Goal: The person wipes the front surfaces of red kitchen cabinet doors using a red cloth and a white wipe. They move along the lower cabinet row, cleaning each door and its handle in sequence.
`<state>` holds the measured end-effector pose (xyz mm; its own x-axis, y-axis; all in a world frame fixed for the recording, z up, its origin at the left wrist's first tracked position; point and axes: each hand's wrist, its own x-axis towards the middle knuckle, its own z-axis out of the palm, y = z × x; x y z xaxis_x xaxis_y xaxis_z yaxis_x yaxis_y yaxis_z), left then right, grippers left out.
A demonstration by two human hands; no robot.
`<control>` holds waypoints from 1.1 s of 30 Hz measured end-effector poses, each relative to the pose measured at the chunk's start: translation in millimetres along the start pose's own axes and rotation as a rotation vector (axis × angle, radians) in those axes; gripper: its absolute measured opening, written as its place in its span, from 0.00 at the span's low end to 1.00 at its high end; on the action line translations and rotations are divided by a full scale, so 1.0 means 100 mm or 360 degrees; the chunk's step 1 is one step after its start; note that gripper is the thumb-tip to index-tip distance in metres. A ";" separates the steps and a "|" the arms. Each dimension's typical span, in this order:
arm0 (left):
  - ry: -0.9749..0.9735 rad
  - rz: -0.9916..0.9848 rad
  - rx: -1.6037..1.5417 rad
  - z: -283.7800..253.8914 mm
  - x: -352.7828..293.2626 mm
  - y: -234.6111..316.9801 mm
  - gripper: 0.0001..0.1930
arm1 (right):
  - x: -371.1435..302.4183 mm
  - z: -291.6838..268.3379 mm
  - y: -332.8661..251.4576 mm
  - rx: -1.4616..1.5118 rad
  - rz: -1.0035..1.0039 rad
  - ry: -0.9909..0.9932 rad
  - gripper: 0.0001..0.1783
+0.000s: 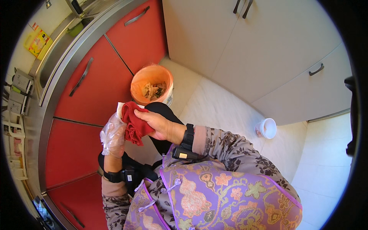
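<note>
A bunched dark red cloth (135, 123) is in my right hand (160, 125), whose thumb presses on top of it. My left hand (113, 134) wears a clear, crinkled plastic glove and meets the cloth from the left side. A white edge of something (120, 109) shows between the glove and the cloth; its kind is hidden. The left fingers are closed and mostly covered by the cloth. Both hands are held together above my knees, just on the near side of an orange-lined bin (137, 89).
Crumpled scraps (154, 91) lie inside the bin. Red cabinets (90, 92) with a steel counter and sink stand at left. Beige cupboards (260, 46) rise across the far side. A small white tub (267, 128) sits on the pale tiled floor at right.
</note>
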<state>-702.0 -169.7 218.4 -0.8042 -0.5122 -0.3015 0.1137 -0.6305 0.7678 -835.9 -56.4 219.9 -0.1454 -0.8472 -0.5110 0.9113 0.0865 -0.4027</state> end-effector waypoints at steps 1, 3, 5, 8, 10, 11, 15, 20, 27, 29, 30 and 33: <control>0.0037 0.0011 0.0236 0.01 0.01 -0.02 0.26 | -0.01 -0.01 0.01 -0.0005 -0.0023 0.0035 0.21; 0.0018 -0.0020 0.0334 0.00 0.04 -0.07 0.27 | -0.02 -0.02 0.02 -0.0013 -0.0075 0.0087 0.20; 0.0133 -0.0040 0.0487 -0.03 0.06 -0.09 0.26 | -0.04 -0.02 0.00 -0.0004 -0.0130 0.0124 0.20; 0.0254 -0.0019 0.0629 -0.08 0.09 -0.07 0.26 | -0.04 0.00 -0.05 -0.0080 -0.0241 0.0176 0.21; 0.0242 0.0165 0.1008 -0.07 0.10 -0.05 0.27 | -0.04 0.02 -0.07 -0.0073 -0.0296 0.0159 0.22; 0.0197 0.0332 0.1342 -0.04 0.09 -0.04 0.28 | -0.03 0.02 -0.07 -0.0100 -0.0293 0.0175 0.22; 0.0101 0.0780 0.1870 0.10 0.04 -0.10 0.27 | -0.05 0.03 -0.03 -0.0121 -0.0289 0.0168 0.22; 0.0047 0.0681 0.2008 0.13 0.05 -0.19 0.22 | -0.13 0.02 0.01 -0.0186 -0.0163 0.0223 0.22; -0.0151 0.0652 0.1816 -0.15 0.07 -0.17 0.19 | -0.10 0.10 0.06 -0.0216 -0.0014 0.0070 0.25; -0.0037 0.0801 0.1946 -0.28 0.04 -0.18 0.19 | -0.09 0.10 0.06 -0.0155 0.0066 0.0030 0.26; -0.0008 0.0779 0.2132 -0.36 0.02 -0.19 0.19 | -0.09 0.09 0.05 -0.0139 0.0098 0.0023 0.26; 0.0064 0.0676 0.1757 -0.54 -0.07 -0.31 0.18 | -0.11 0.08 0.07 -0.0077 0.0183 -0.0010 0.25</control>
<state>-668.8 -177.9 166.3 -0.8023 -0.5896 0.0932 -0.2139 0.4297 0.8773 -824.9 -50.2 228.5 -0.0386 -0.8337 -0.5509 0.9021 0.2080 -0.3780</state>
